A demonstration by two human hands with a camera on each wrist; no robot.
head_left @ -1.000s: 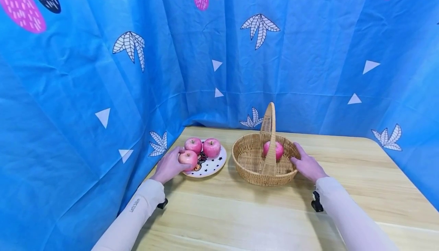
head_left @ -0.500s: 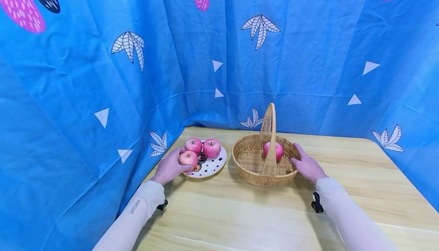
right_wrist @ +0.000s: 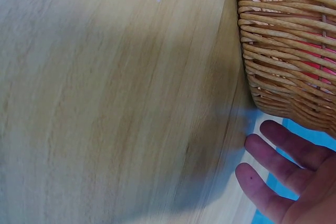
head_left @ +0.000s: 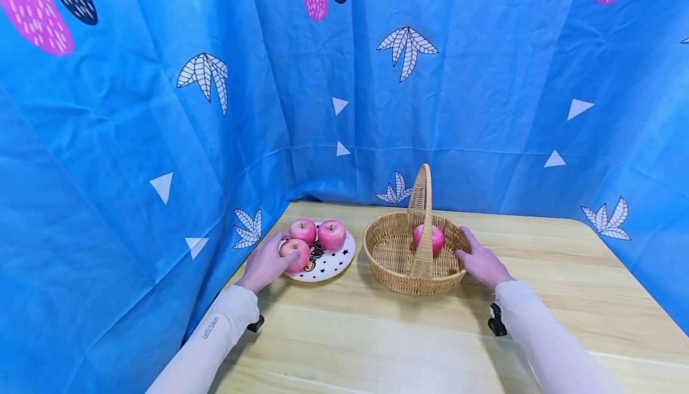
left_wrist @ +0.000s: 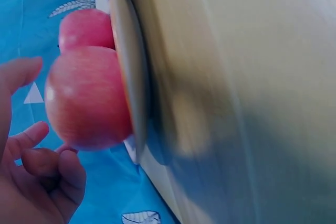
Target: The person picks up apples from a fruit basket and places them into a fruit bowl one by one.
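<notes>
A white star-patterned plate (head_left: 335, 266) bears three red apples. My left hand (head_left: 266, 261) is round the nearest apple (head_left: 297, 254), which rests on the plate. In the left wrist view, its thumb stands a little off that apple (left_wrist: 89, 98), and the other fingers bend beside it. Behind it lie a second apple (head_left: 303, 230) and a third apple (head_left: 331, 235). My right hand (head_left: 483, 262) holds the right rim of a wicker basket (head_left: 395, 274). Several of its fingers (right_wrist: 278, 156) hang apart from the basket's wall. One apple (head_left: 436, 238) lies inside the basket.
The basket's tall arched handle (head_left: 425, 220) rises over its middle. Plate and basket stand side by side on a pale wooden table (head_left: 366, 334). A blue patterned curtain (head_left: 463, 113) hangs behind and along the left edge.
The apple by my left hand has settled slightly lower on the plate, and the thumb has shifted a little over it. My right hand and the basket have stayed in place.
</notes>
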